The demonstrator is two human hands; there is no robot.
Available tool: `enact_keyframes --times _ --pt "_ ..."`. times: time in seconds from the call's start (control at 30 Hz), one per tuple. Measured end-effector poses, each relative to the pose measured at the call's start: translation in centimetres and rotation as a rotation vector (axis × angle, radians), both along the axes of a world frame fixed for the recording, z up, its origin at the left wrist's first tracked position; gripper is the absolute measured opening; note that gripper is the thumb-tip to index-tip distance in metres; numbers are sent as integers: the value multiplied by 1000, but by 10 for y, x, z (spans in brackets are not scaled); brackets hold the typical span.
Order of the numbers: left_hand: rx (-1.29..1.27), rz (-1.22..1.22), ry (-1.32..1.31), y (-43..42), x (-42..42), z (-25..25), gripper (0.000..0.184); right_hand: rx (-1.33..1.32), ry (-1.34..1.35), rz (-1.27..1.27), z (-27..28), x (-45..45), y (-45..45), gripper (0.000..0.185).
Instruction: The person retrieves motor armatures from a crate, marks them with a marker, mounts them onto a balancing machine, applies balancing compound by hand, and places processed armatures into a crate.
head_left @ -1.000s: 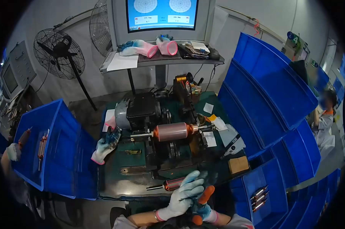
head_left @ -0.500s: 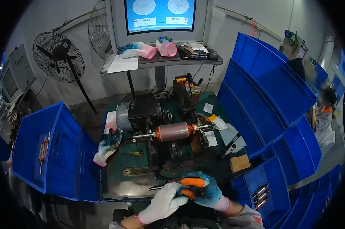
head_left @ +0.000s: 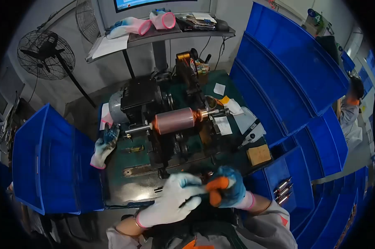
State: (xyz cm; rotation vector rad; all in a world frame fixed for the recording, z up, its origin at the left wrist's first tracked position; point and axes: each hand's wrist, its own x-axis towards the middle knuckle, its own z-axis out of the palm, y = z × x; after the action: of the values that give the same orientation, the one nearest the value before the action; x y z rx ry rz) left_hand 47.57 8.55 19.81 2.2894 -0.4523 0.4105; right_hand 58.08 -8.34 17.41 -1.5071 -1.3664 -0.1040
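My left hand [head_left: 173,201], in a white glove, and my right hand [head_left: 233,191], in a blue-coated glove with orange covering on its thumb and forefinger, meet over the bench's front edge. The left fingers are closed against the orange fingertips of the right. Anything small between them is hidden and blurred. Just left of my left hand, a short dark shaft end [head_left: 158,190] shows; the rest of that piece is mostly covered. Beyond the hands, a copper-wound rotor [head_left: 175,120] lies horizontally across the supports of a balancing machine [head_left: 156,155].
A loose glove [head_left: 104,145] lies at the bench's left, beside a blue bin [head_left: 59,166]. Stacked blue bins [head_left: 287,70] rise at right; a lower one holds several rotors [head_left: 283,191]. A tan block [head_left: 259,155] sits near the right edge. Another person [head_left: 351,116] is far right.
The view has tilted down and shifted to the right. My left fingers have moved from around the right hand's underside to its orange fingertips, and my left hand shows more of its back.
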Motion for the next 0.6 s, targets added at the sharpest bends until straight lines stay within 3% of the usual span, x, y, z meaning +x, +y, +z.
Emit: enact_keyframes --times 0.07,0.1,0.13,0.17,0.2,0.27,0.3,0.37,0.43,0.47,0.5,0.53,0.6 --pt "117 397 -94 0 13 33 35 224 313 -122 -20 -6 0 30" --pt "170 439 -262 15 30 37 46 179 303 -131 -23 -2 1 29" --pt "157 611 -334 22 47 43 46 38 74 -68 -17 9 1 34" --pt "335 698 -352 31 61 55 43 34 92 -72 -15 7 3 34" --pt "413 708 -176 38 71 60 42 -10 106 -176 -12 5 7 32" --pt "671 647 -92 51 88 55 44 -54 137 -287 -15 5 8 30" --pt "634 653 187 56 95 65 47 37 239 -311 -18 6 8 31" --pt "331 599 515 62 105 89 50 346 879 -257 -20 4 17 30" --pt "403 594 382 65 103 72 51 233 570 -352 2 19 19 25" --pt "419 604 255 64 101 67 51 251 540 -300 -4 29 19 39" --pt "430 614 126 62 97 61 51 256 548 -307 -1 38 26 39" --pt "560 615 -19 58 93 54 51 278 330 -394 4 49 37 32" --pt "752 695 -65 42 86 49 50 227 9 -578 13 69 58 24"
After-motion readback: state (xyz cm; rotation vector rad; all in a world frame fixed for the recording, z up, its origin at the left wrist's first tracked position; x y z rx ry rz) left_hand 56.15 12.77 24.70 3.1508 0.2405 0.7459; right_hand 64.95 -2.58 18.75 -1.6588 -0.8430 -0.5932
